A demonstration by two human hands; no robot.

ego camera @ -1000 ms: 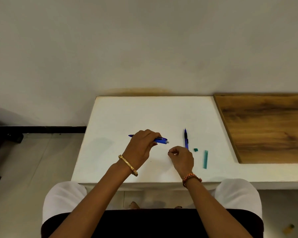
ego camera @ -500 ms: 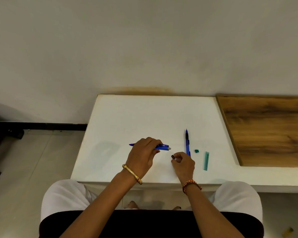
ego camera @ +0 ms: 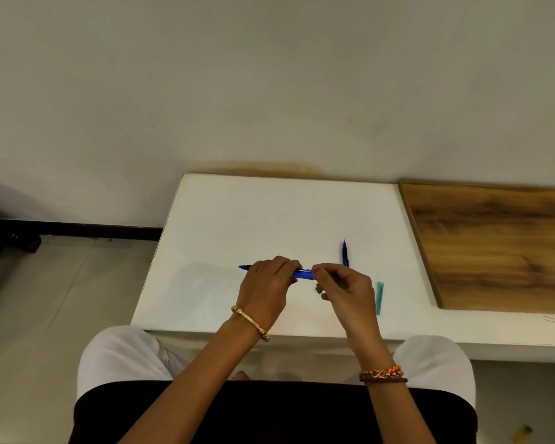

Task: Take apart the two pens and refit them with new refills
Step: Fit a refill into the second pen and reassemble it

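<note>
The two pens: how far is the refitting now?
Still early. The left hand grips one blue pen while the right hand works at its end. The second pen lies untouched on the white table, beside a teal piece. No refill is visible.

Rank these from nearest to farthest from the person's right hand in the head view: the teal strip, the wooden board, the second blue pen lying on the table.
1. second blue pen, just beyond the right hand
2. teal strip, to its right; close to call with the pen
3. wooden board, far right
</note>
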